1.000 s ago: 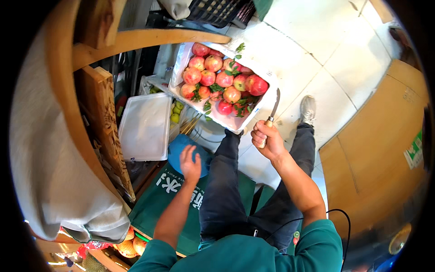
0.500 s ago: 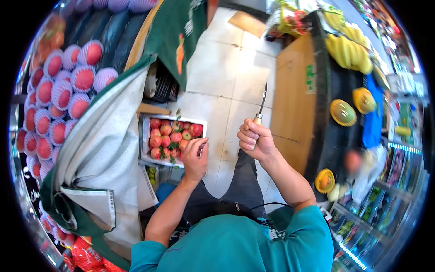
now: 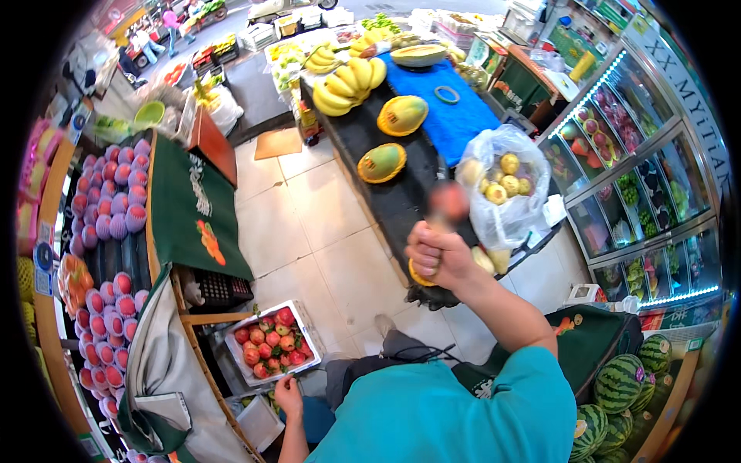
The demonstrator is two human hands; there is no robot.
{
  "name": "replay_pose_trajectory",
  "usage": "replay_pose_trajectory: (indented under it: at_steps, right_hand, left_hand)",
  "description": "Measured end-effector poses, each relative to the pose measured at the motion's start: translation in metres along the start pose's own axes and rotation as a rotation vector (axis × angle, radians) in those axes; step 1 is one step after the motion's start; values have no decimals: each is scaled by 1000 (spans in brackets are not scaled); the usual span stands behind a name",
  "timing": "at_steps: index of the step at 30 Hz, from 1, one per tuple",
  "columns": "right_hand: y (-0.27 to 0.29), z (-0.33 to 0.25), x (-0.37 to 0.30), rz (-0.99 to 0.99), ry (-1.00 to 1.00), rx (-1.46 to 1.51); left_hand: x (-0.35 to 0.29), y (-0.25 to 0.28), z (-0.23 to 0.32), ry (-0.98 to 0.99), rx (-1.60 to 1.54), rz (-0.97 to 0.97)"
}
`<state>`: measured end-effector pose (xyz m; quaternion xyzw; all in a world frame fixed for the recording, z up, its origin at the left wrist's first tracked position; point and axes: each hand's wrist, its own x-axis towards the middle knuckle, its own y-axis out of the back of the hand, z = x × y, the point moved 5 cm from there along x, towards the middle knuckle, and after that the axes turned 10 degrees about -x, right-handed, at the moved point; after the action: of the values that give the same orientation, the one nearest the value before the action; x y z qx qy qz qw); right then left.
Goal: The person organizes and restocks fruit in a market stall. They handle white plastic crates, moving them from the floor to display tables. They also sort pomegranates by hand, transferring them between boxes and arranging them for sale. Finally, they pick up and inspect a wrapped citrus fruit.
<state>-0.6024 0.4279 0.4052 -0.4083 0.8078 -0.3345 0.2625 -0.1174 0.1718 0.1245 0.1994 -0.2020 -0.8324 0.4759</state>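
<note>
My right hand [image 3: 441,258] is raised over the black table edge, its fingers wrapped round the pale wooden handle of a knife. The knife's narrow blade [image 3: 442,171] points away from me; a blurred reddish patch hides the part between blade and fist. Low at the left, my left hand [image 3: 289,397] has its fingers curled together, with nothing visible in them. It is just below the near edge of a white foam box [image 3: 315,330]. Red pomegranates [image 3: 266,339], some with green leaves, fill this box.
On the black table [image 3: 363,197] lie bananas [image 3: 351,85], papayas [image 3: 382,163] in yellow sleeves, a blue cloth [image 3: 444,116] and a clear bag of round yellow fruit [image 3: 505,185]. Netted fruits [image 3: 108,201] line the left stand. Watermelons [image 3: 619,386] sit at lower right, near glass-door coolers [image 3: 641,177].
The view has swung right, toward the black table. My right hand has carried the knife over its edge. My left hand has drawn back from above the pomegranates to beside their box.
</note>
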Motion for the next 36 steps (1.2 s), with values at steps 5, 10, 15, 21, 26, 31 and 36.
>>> replay_pose_trajectory:
  at_steps: [5,10,15,21,26,31,36]
  right_hand:
    - [71,-100,-134,282,240,-114]
    - [140,-205,-280,556,404,-258]
    - [247,-316,-391,774,429,-360]
    - [372,-444,-481,915,412,-520]
    - [479,-553,-490,919,306,-569]
    - [568,-654,-444,886,202,-728]
    - [653,-726,-343,826,96,-848]
  left_hand:
    - [-27,-135,56,-67,-103,-332]
    - [-76,-268,161,-154,-92,-724]
    - [-158,-364,259,-226,-204,-913]
    - [-265,-531,347,-316,-124,-1061]
    - [-331,-638,445,-370,-145,-1063]
    - [-350,-725,535,-409,-154,-977]
    - [-341,-833,602,-250,-394,-879]
